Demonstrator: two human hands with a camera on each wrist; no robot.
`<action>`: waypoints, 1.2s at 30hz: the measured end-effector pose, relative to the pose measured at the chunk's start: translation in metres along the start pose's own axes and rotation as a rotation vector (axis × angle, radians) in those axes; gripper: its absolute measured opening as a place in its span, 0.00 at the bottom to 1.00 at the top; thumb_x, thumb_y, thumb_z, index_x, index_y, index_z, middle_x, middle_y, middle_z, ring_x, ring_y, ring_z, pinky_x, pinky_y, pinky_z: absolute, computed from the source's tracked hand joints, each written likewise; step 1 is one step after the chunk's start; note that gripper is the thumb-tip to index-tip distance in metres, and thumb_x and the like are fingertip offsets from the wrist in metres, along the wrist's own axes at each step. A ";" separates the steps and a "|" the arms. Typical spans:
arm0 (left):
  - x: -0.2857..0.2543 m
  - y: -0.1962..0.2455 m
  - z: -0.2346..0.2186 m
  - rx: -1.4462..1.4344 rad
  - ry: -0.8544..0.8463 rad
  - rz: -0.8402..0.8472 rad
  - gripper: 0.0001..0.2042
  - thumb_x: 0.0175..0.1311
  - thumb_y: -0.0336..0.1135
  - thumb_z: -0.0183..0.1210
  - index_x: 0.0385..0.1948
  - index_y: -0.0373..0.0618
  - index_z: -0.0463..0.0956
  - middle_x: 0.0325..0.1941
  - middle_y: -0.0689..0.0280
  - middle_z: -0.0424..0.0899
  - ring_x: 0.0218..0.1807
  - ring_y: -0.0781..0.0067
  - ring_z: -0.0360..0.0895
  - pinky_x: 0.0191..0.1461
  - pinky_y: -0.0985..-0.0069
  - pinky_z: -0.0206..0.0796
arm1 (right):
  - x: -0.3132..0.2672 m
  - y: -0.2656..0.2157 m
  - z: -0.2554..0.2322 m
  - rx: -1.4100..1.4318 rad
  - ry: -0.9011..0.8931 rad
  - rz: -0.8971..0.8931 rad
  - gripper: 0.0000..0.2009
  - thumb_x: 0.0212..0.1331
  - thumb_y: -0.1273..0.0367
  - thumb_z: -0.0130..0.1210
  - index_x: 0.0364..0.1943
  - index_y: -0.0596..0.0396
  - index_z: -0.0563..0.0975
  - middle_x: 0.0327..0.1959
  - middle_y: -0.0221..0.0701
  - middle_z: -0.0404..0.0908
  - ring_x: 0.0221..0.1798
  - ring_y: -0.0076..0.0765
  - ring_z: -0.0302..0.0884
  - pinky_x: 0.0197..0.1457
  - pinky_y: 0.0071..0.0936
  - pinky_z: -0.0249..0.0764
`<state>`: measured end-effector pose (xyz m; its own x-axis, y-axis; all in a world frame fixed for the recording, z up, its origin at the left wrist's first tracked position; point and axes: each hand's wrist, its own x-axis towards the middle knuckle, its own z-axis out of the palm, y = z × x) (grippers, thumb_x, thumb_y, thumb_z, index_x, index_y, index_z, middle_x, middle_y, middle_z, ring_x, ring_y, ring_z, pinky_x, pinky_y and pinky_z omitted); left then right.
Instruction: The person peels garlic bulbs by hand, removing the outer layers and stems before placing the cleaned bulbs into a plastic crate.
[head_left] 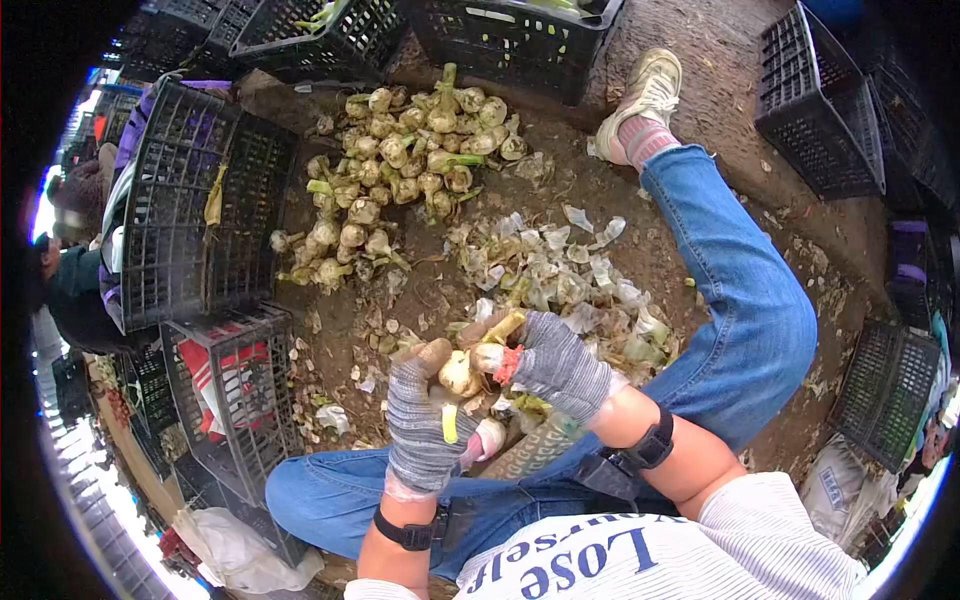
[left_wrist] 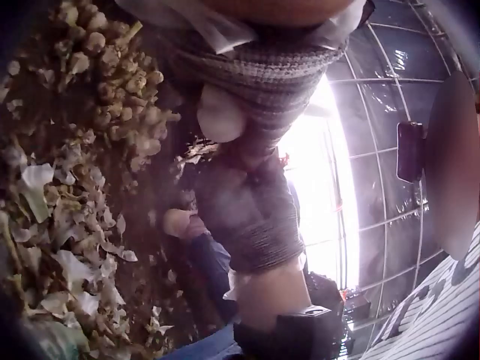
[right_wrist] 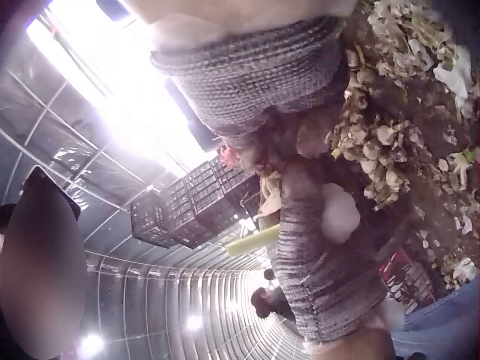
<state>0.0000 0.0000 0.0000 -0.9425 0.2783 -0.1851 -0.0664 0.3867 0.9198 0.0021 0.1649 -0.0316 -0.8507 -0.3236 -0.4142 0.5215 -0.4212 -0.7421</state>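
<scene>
Both hands wear grey knitted gloves with bare, soiled fingertips and meet in front of the lap. My left hand [head_left: 425,415] grips a garlic bulb [head_left: 460,375], whose cut green stem [head_left: 450,424] sticks out below the palm. In the right wrist view that stem [right_wrist: 253,241] points away from the left hand [right_wrist: 319,255]. My right hand [head_left: 565,365] pinches the same bulb from the other side, its thumb against the skin. A red wrap [head_left: 508,364] circles that thumb. Fingers partly hide the bulb in both wrist views.
A heap of garlic bulbs [head_left: 400,160] lies ahead on the soil. Loose peelings [head_left: 560,265] spread between it and the bent right leg [head_left: 740,290]. Black crates [head_left: 200,200] stand left, with others [head_left: 515,45] at the back. Another person [head_left: 75,285] is at far left.
</scene>
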 end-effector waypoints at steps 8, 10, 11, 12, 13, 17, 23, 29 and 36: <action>0.000 -0.014 0.002 0.009 0.114 0.080 0.27 0.42 0.30 0.67 0.46 0.43 0.64 0.43 0.62 0.69 0.45 0.70 0.70 0.49 0.74 0.65 | -0.001 -0.006 -0.006 -0.006 -0.094 -0.101 0.22 0.47 0.64 0.61 0.45 0.59 0.71 0.41 0.32 0.75 0.43 0.22 0.71 0.47 0.20 0.68; 0.005 -0.007 0.002 0.045 0.091 0.059 0.26 0.42 0.29 0.67 0.46 0.44 0.64 0.43 0.62 0.70 0.44 0.70 0.70 0.49 0.75 0.65 | 0.001 0.003 -0.004 0.048 -0.095 -0.088 0.21 0.47 0.64 0.61 0.45 0.59 0.71 0.41 0.31 0.76 0.43 0.22 0.71 0.48 0.20 0.68; 0.005 -0.004 0.002 0.080 0.066 0.034 0.26 0.43 0.28 0.66 0.46 0.44 0.65 0.42 0.62 0.70 0.44 0.70 0.71 0.48 0.75 0.66 | 0.001 0.006 -0.004 0.104 -0.093 -0.072 0.21 0.47 0.64 0.61 0.44 0.59 0.72 0.40 0.31 0.76 0.43 0.22 0.71 0.48 0.20 0.68; 0.007 -0.011 0.004 0.175 0.101 0.154 0.25 0.45 0.27 0.64 0.47 0.45 0.64 0.43 0.62 0.71 0.43 0.69 0.71 0.47 0.75 0.66 | 0.000 0.004 -0.004 0.067 -0.065 -0.049 0.18 0.48 0.66 0.60 0.43 0.60 0.73 0.38 0.30 0.77 0.43 0.23 0.71 0.47 0.20 0.68; 0.004 -0.012 0.003 0.176 0.101 0.154 0.25 0.45 0.27 0.64 0.47 0.45 0.64 0.43 0.62 0.71 0.43 0.69 0.71 0.47 0.75 0.66 | 0.000 0.005 -0.005 0.068 -0.065 -0.049 0.18 0.48 0.66 0.60 0.43 0.60 0.73 0.38 0.30 0.77 0.43 0.23 0.71 0.47 0.20 0.68; 0.005 -0.008 0.000 -0.229 -0.012 0.009 0.27 0.46 0.40 0.64 0.47 0.38 0.64 0.38 0.63 0.73 0.39 0.73 0.73 0.37 0.78 0.72 | -0.004 -0.002 -0.008 -0.021 -0.056 -0.030 0.14 0.50 0.69 0.57 0.42 0.59 0.73 0.36 0.31 0.78 0.42 0.23 0.72 0.46 0.21 0.69; 0.014 -0.008 -0.005 -1.075 -0.417 -0.481 0.39 0.42 0.56 0.63 0.53 0.37 0.61 0.36 0.63 0.76 0.25 0.71 0.75 0.23 0.78 0.69 | 0.007 0.018 -0.013 -0.164 -0.039 -0.204 0.14 0.48 0.73 0.55 0.41 0.59 0.74 0.36 0.33 0.78 0.41 0.26 0.72 0.46 0.22 0.68; 0.011 0.000 0.009 -0.687 0.038 -0.332 0.34 0.41 0.48 0.67 0.50 0.38 0.64 0.38 0.60 0.76 0.34 0.73 0.76 0.37 0.82 0.71 | -0.001 0.008 -0.007 -0.042 0.058 -0.101 0.13 0.48 0.75 0.53 0.40 0.59 0.74 0.35 0.33 0.77 0.40 0.27 0.73 0.45 0.22 0.68; 0.007 -0.011 -0.007 -1.035 -0.022 -0.514 0.29 0.44 0.43 0.65 0.48 0.42 0.65 0.36 0.57 0.75 0.31 0.64 0.77 0.26 0.77 0.75 | -0.004 -0.019 -0.027 -0.215 0.417 -0.326 0.13 0.52 0.76 0.50 0.43 0.61 0.72 0.35 0.30 0.77 0.38 0.25 0.73 0.42 0.22 0.70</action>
<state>-0.0078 -0.0088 -0.0089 -0.7211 0.3161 -0.6165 -0.6868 -0.4440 0.5755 -0.0058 0.1971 -0.0302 -0.9421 0.1743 -0.2865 0.2398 -0.2469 -0.9389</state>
